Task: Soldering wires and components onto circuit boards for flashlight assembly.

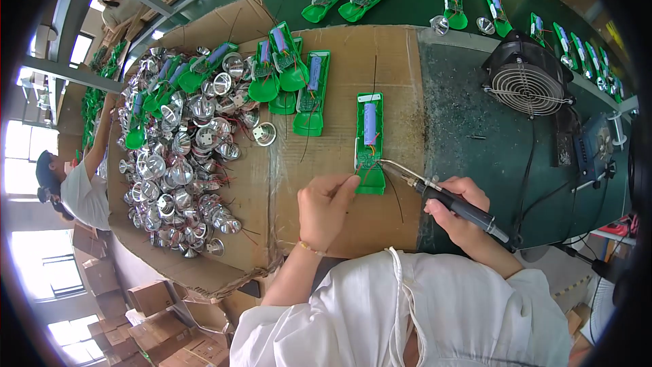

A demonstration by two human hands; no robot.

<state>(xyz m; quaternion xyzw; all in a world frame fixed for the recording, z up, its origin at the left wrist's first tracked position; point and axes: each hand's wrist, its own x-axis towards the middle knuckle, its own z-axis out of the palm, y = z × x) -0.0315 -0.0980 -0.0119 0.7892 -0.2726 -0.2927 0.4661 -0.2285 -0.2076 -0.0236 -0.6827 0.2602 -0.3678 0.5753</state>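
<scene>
A green plastic housing (370, 185) lies lengthwise on the cardboard in front of me. It holds a blue-purple cylindrical battery cell (369, 124) and a small green circuit board (368, 157) with thin red and black wires. My right hand (460, 207) grips a soldering iron (462, 208) by its black handle, its bent metal tip at the board's right side. At the housing's lower left edge, my left hand (326, 207) is closed in a pinch beside the red wires. Whatever sits between those fingertips is too small to make out.
Left stands a cardboard box (193, 278) heaped with shiny reflector cups (180, 170); filled green housings (314, 92) lie by its far right side. More housings (367, 1) line the far bench. A black fan (526, 78) stands right, cables below it. Another person (85, 187) works far left.
</scene>
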